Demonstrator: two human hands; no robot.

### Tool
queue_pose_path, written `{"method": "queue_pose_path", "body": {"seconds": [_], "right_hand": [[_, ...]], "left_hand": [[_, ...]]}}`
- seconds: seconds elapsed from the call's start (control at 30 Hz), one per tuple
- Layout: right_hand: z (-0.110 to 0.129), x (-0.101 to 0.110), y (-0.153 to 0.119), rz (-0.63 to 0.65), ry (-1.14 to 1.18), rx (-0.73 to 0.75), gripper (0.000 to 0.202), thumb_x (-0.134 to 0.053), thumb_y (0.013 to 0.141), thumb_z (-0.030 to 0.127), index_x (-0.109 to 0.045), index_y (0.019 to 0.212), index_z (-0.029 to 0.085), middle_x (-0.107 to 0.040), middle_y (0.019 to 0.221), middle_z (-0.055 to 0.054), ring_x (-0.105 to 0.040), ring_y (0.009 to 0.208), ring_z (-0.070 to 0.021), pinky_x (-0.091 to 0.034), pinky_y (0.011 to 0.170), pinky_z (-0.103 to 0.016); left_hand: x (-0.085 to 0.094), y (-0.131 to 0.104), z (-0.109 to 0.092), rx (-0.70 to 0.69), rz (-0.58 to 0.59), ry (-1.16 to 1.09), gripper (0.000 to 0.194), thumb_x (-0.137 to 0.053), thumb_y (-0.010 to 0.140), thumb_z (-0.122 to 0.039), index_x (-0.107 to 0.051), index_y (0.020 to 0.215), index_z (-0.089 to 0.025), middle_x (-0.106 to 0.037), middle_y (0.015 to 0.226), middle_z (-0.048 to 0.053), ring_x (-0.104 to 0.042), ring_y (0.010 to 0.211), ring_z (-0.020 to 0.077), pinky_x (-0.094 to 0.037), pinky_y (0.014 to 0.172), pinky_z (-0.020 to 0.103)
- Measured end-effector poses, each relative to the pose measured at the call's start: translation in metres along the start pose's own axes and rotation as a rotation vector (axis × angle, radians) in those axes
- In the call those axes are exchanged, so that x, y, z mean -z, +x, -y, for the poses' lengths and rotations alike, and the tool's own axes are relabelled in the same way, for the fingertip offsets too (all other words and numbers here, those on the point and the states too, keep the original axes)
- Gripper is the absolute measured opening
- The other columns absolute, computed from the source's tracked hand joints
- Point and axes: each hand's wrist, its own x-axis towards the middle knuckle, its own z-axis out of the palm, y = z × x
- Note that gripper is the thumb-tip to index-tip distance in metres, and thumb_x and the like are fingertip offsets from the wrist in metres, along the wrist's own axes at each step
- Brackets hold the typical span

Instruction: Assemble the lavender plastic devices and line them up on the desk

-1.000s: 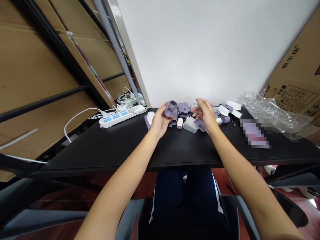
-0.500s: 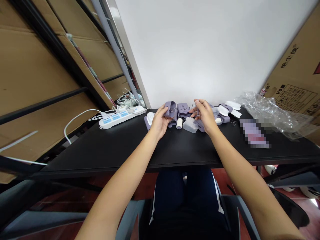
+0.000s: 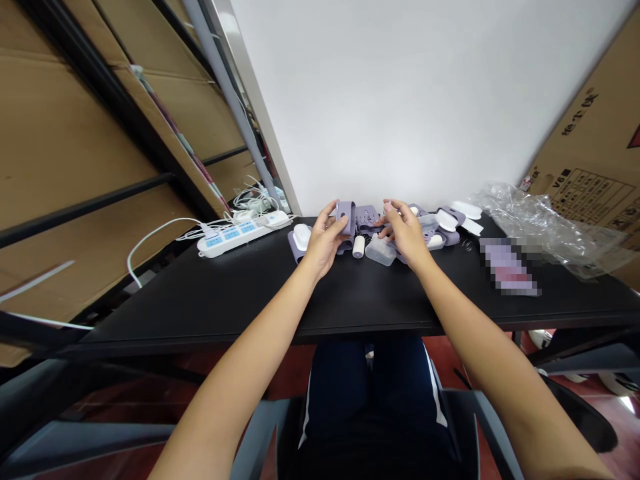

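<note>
My left hand (image 3: 324, 241) is wrapped round a purple plastic housing (image 3: 346, 217), its thumb pressed on the near side. To the right, my right hand (image 3: 403, 231) has its thumb and fingers drawn together; whatever is between them is too small to make out. Between the hands lie a white cylinder (image 3: 359, 247) and, behind it, another purple part (image 3: 367, 217). A clear plastic cup (image 3: 381, 250) rests just below my right fingers. A purple part with a white oval piece (image 3: 301, 237) is left of my left hand.
On the black table (image 3: 210, 300), a white power strip (image 3: 245, 233) with cables sits at the left. More purple and white parts (image 3: 447, 221) lie right of my right hand. Crumpled clear plastic (image 3: 540, 220) and a pixelated purple item (image 3: 507, 267) are farther right, near a cardboard box (image 3: 595, 153).
The purple housing in my left hand has turned more upright, and my left thumb now lies across it. The spring seen between my hands no longer shows there. My right hand has shifted slightly left.
</note>
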Motion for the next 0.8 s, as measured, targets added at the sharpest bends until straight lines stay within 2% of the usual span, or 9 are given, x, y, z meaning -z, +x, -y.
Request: {"method": "queue_pose_path", "body": {"seconds": [0.17, 0.3, 0.43, 0.57, 0.63, 0.73, 0.8], "right_hand": [[-0.004, 0.001, 0.002, -0.004, -0.003, 0.021, 0.064, -0.069, 0.088, 0.076, -0.060, 0.128, 0.026, -0.075, 0.088, -0.001, -0.066, 0.060, -0.0123, -0.047, 0.051, -0.024], [-0.006, 0.000, 0.003, 0.013, -0.021, 0.009, 0.062, -0.070, 0.089, 0.074, -0.060, 0.128, 0.026, -0.077, 0.092, -0.001, -0.066, 0.057, -0.0113, -0.048, 0.049, -0.023], [-0.005, -0.001, 0.002, -0.001, 0.012, 0.001, 0.059, -0.068, 0.092, 0.071, -0.058, 0.129, 0.027, -0.079, 0.097, -0.002, -0.068, 0.058, -0.0110, -0.047, 0.048, -0.021], [-0.004, -0.003, 0.000, 0.043, 0.010, -0.055, 0.055, -0.071, 0.092, 0.067, -0.058, 0.128, 0.028, -0.079, 0.096, -0.001, -0.068, 0.056, -0.0102, -0.046, 0.047, -0.020], [-0.002, -0.003, -0.001, 0.044, 0.019, -0.073, 0.053, -0.070, 0.093, 0.066, -0.058, 0.128, 0.028, -0.079, 0.095, -0.001, -0.068, 0.056, -0.0103, -0.046, 0.047, -0.020], [0.003, 0.000, -0.002, 0.032, 0.051, -0.071, 0.051, -0.069, 0.094, 0.066, -0.059, 0.126, 0.028, -0.078, 0.092, -0.001, -0.070, 0.060, -0.0113, -0.047, 0.049, -0.019], [0.006, 0.002, -0.002, 0.070, 0.056, -0.081, 0.049, -0.070, 0.093, 0.066, -0.062, 0.121, 0.027, -0.077, 0.088, 0.000, -0.071, 0.063, -0.0119, -0.048, 0.051, -0.019]], "left_hand": [[0.002, 0.002, 0.002, -0.050, 0.000, -0.035, 0.067, -0.094, 0.072, -0.038, -0.066, 0.132, -0.031, -0.068, 0.091, -0.001, -0.070, 0.087, 0.0171, -0.056, 0.074, 0.027], [0.001, 0.000, 0.000, -0.013, 0.077, -0.045, 0.071, -0.098, 0.068, -0.039, -0.063, 0.129, -0.030, -0.069, 0.094, -0.002, -0.070, 0.084, 0.0165, -0.058, 0.074, 0.028], [0.000, -0.003, -0.002, -0.023, 0.064, -0.067, 0.070, -0.098, 0.068, -0.037, -0.061, 0.127, -0.031, -0.069, 0.097, -0.002, -0.071, 0.086, 0.0168, -0.058, 0.074, 0.029], [-0.001, -0.003, -0.002, 0.003, 0.083, -0.052, 0.069, -0.098, 0.069, -0.036, -0.063, 0.127, -0.030, -0.070, 0.097, -0.001, -0.071, 0.086, 0.0174, -0.057, 0.077, 0.029], [-0.001, -0.002, -0.001, 0.001, 0.039, -0.066, 0.068, -0.097, 0.069, -0.035, -0.064, 0.128, -0.031, -0.070, 0.095, -0.001, -0.070, 0.086, 0.0172, -0.057, 0.078, 0.029], [0.001, 0.002, -0.001, -0.040, -0.103, -0.130, 0.066, -0.095, 0.073, -0.035, -0.062, 0.130, -0.033, -0.070, 0.098, -0.002, -0.070, 0.083, 0.0152, -0.057, 0.079, 0.029], [0.003, 0.006, -0.001, -0.051, -0.186, -0.181, 0.057, -0.094, 0.075, -0.034, -0.061, 0.122, -0.030, -0.071, 0.098, -0.002, -0.069, 0.080, 0.0140, -0.058, 0.079, 0.029]]}}
